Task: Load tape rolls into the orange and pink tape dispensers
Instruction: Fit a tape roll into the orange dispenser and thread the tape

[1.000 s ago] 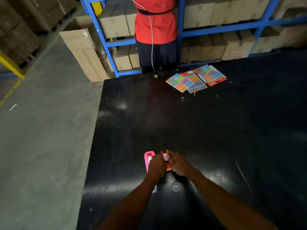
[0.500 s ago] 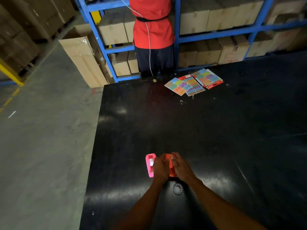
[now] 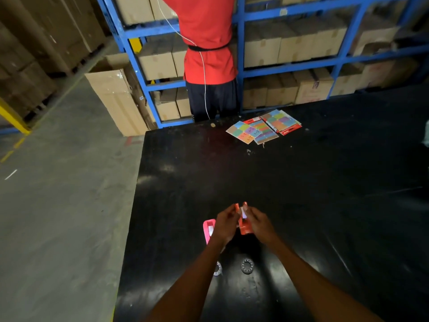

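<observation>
Nearest, two tape rolls lie loose on the black table (image 3: pixel 325 205): one roll (image 3: pixel 247 266) in plain view, the other roll (image 3: pixel 218 268) half hidden beside the left forearm. Neither sits in a dispenser, so I judge the loading is barely begun.

Just beyond them both hands meet over the orange dispenser (image 3: pixel 245 227). The right hand (image 3: pixel 257 223) is closed round its body; the left hand (image 3: pixel 226 223) pinches an orange part (image 3: pixel 236 206) at the top, which seems pulled apart from the body, with something white showing between. It looks like the dispenser is being opened, though whether a roll is inside I cannot tell.

Touching the left hand's far side, the pink dispenser (image 3: pixel 208 230) lies flat on the table, untouched, a white patch showing in it.

Far off, coloured cards (image 3: pixel 263 129) lie near the table's edge, and a person in red (image 3: pixel 206 43) stands at the blue shelving (image 3: pixel 287 16).
</observation>
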Demonstrator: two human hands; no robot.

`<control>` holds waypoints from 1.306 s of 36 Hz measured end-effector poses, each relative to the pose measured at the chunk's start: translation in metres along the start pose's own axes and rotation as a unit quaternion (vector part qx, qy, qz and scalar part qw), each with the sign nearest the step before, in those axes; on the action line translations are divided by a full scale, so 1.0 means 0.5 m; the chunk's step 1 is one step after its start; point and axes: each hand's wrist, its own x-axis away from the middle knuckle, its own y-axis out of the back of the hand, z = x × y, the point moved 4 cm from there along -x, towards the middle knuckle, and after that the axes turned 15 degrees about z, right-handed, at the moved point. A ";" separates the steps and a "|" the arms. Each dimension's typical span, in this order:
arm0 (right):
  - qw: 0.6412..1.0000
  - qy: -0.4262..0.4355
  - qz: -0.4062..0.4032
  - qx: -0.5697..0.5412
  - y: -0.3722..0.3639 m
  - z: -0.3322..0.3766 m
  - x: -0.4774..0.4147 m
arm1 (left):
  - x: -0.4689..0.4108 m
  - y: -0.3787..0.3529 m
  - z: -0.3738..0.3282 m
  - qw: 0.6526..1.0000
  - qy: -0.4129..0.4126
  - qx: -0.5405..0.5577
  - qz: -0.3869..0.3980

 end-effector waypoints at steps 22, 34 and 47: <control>0.980 -0.075 -0.146 -0.117 0.096 -0.103 0.012 | -0.007 0.088 0.037 0.977 0.156 -0.127 -0.074; 0.995 -0.078 -0.043 -0.052 0.059 -0.114 0.006 | -0.037 -0.017 0.105 0.905 0.211 -0.360 -0.083; 0.993 -0.089 -0.013 -0.078 0.062 -0.121 0.035 | -0.068 -0.036 0.110 0.879 0.228 -0.410 -0.085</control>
